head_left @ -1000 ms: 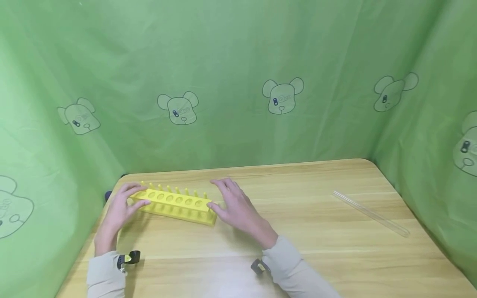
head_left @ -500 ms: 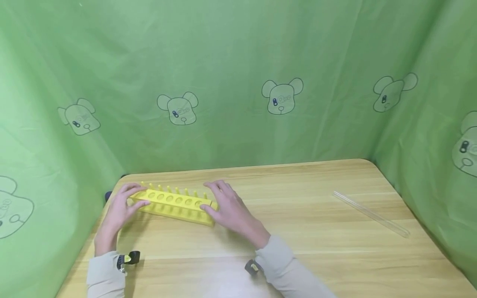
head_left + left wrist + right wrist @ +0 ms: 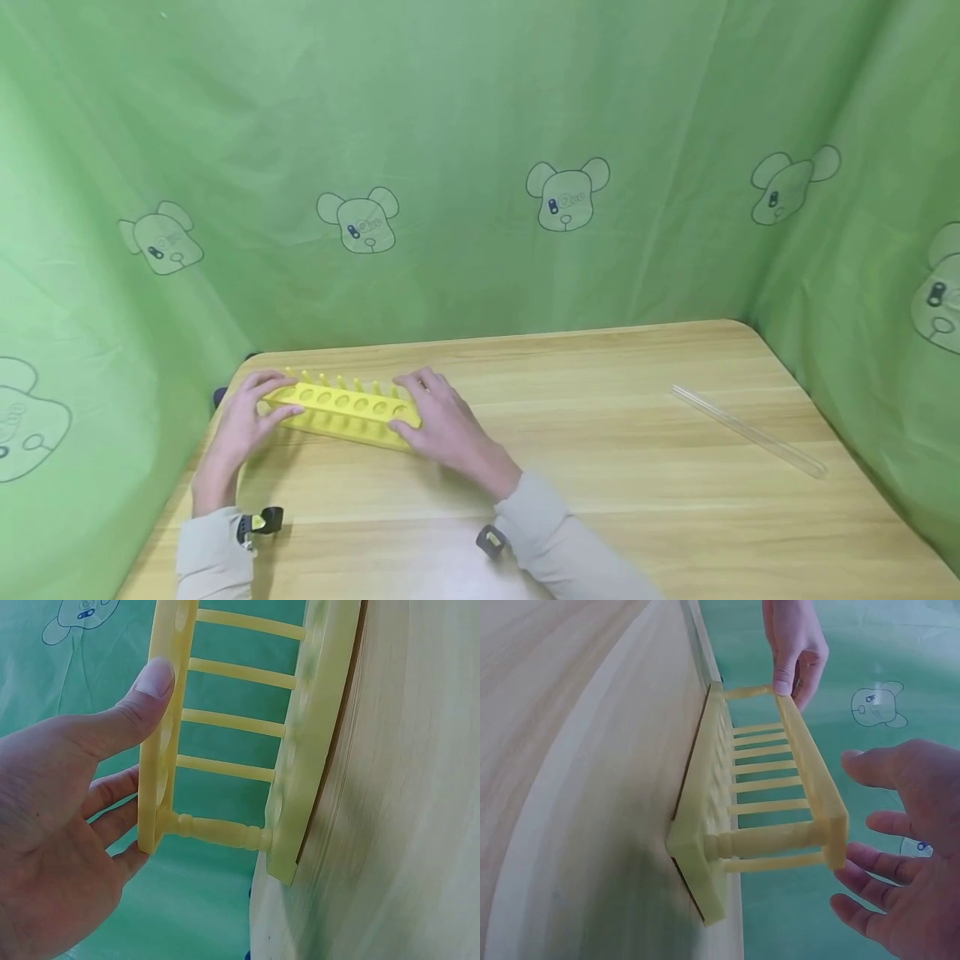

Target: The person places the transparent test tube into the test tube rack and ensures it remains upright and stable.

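Observation:
A yellow test tube rack [image 3: 341, 404], with a row of round holes in its top plate and upright pegs along the back, stands on the left part of the wooden table. My left hand [image 3: 242, 421] holds its left end. In the left wrist view, the thumb of the left hand [image 3: 82, 795] lies on one side of the top plate and the fingers on the other. Around the rack's right end is my right hand [image 3: 450, 425], thumb in front and fingers behind. The right wrist view shows the right hand's [image 3: 911, 847] fingers spread, fingertips close by the plate's corner.
A slim clear test tube [image 3: 750, 431] lies slantwise on the right side of the wooden table [image 3: 600, 533]. Green curtains [image 3: 465, 275] with printed bear heads enclose the table at the back and both sides. A dark wrist camera strap [image 3: 258, 522] sits at the left cuff.
My right hand has moved left along the rack, from beside its right end to around that end. The left hand and the rack have stayed nearly in place.

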Demonstrator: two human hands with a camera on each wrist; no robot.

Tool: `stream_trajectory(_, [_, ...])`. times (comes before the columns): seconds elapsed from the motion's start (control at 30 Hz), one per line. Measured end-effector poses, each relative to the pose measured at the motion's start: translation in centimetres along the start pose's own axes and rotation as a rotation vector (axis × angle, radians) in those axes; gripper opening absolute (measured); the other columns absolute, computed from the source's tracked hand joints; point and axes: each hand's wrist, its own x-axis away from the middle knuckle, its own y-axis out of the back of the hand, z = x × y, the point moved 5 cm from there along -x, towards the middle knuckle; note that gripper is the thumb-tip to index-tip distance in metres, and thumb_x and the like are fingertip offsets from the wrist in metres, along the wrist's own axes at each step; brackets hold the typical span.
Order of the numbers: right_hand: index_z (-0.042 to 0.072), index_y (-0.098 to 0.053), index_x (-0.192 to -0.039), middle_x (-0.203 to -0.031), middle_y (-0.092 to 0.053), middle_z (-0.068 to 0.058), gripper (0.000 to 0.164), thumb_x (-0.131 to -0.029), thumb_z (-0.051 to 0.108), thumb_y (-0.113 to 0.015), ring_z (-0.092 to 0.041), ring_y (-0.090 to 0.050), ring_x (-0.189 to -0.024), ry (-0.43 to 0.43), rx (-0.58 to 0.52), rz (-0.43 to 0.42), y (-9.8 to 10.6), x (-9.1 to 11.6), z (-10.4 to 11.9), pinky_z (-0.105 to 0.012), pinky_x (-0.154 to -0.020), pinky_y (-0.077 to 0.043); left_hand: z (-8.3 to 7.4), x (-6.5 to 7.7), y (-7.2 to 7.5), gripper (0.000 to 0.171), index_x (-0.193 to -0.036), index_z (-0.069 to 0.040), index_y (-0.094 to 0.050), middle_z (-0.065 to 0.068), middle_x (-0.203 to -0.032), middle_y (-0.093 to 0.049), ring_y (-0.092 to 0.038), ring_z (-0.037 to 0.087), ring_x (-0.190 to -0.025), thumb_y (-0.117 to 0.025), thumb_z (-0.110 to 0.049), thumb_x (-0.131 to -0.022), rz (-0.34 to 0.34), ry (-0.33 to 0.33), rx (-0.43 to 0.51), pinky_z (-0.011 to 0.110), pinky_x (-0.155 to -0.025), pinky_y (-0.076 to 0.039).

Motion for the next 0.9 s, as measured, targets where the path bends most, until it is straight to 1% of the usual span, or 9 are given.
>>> stream_trajectory(0.17, [0.008,-0.055,-0.144,-0.128,-0.059,-0.006,0.064,-0.09,0.032,-0.08,-0.021,-0.058,-0.114,0.002,-0.001,-0.001,-0.6,-0.1,0.3,-0.033,-0.097,-0.054,-0.2,-0.1,0.0,0.047,-0.124,0.006,-0.067,0.029,-0.131,-0.054,-0.05,0.051,-0.121,-0.085,-0.007,-0.082,0.002,0.008,0.002,0.069,-0.103,-0.038])
stream_trajectory(0.47, [0.008,-0.058,-0.14,-0.126,-0.06,-0.005,0.057,-0.092,0.032,-0.078,-0.019,-0.058,-0.114,0.001,0.018,0.012,-1.2,-0.6,0.8,-0.027,-0.099,-0.053,-0.1,-0.3,-0.1,0.048,-0.126,0.004,-0.067,0.028,-0.133,-0.054,-0.049,0.05,-0.124,-0.085,-0.01,-0.083,0.01,0.034,0.013,0.068,-0.106,-0.037])
stream_trajectory(0.77, [0.007,-0.061,-0.137,-0.125,-0.062,-0.005,0.055,-0.091,0.031,-0.079,-0.018,-0.058,-0.111,0.014,0.077,0.018,-1.5,-0.9,1.3,-0.024,-0.094,-0.054,0.0,-0.1,-0.1,0.047,-0.125,0.005,-0.068,0.028,-0.131,-0.055,-0.05,0.05,-0.122,-0.085,-0.007,-0.083,0.005,0.012,0.026,0.068,-0.105,-0.038])
stream_trajectory(0.9, [0.005,-0.063,-0.135,-0.124,-0.063,-0.006,0.054,-0.091,0.03,-0.08,-0.018,-0.059,-0.11,0.024,0.115,0.006,-1.7,-0.9,1.5,-0.023,-0.092,-0.055,0.1,0.0,-0.1,0.047,-0.124,0.005,-0.068,0.028,-0.13,-0.056,-0.051,0.05,-0.121,-0.085,-0.006,-0.081,-0.004,0.001,0.025,0.068,-0.105,-0.038])
